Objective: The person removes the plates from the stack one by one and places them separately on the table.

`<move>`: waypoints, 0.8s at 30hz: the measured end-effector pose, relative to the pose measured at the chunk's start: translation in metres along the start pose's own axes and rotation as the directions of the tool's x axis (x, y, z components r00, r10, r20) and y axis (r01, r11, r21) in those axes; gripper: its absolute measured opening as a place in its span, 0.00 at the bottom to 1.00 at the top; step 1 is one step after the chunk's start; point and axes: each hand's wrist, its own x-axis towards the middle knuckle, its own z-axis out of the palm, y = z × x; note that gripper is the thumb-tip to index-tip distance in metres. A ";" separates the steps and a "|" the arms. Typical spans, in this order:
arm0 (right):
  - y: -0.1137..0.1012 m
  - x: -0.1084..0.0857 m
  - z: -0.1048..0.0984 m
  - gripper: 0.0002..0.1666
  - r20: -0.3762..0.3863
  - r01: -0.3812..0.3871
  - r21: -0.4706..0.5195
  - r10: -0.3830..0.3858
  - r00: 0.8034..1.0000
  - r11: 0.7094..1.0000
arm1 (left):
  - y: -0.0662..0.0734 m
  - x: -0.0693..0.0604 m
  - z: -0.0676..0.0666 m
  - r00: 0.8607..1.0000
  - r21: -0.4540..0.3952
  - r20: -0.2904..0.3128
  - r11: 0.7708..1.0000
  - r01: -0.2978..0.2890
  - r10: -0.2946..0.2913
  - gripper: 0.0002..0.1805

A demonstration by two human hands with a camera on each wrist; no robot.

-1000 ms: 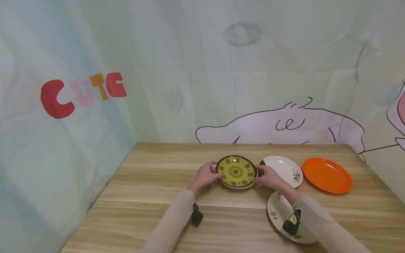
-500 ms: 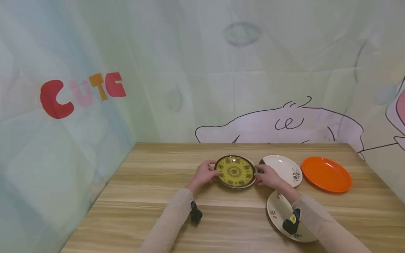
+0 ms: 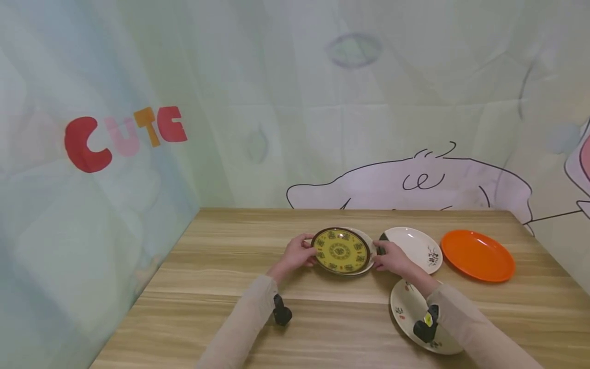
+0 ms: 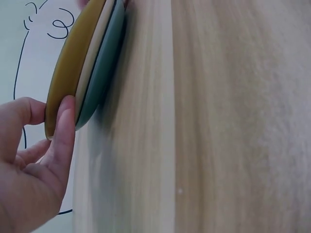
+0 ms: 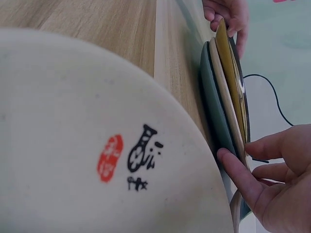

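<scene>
A yellow plate (image 3: 340,250) with a dark rim tops a small stack, slightly off-centre to the left. Beneath it show a cream plate (image 4: 90,63) and a green plate (image 4: 103,63). My left hand (image 3: 297,252) pinches the yellow plate's left edge between thumb and fingers. On the stack's right side, my right hand (image 3: 391,257) holds the rims of the lower plates, one finger (image 5: 240,177) against the green plate's side. In the right wrist view, the yellow plate is tilted, its far edge raised off the cream one near my left hand.
Right of the stack lies a white plate (image 3: 410,246) with a dark patch, then an orange oval plate (image 3: 477,255). A cream plate with small motifs (image 3: 405,312) sits under my right forearm. The wooden table (image 3: 221,266) meets a printed curtain at the back.
The yellow plate has slid a little left with my left hand, so more of the cream plate shows at its right. My right hand has stayed at the stack's right edge.
</scene>
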 end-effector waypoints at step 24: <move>0.003 0.002 0.000 0.34 0.002 0.009 -0.053 -0.009 1.000 0.999 | 0.001 -0.012 -0.013 1.000 -0.119 -0.011 0.993 -0.018 0.017 0.31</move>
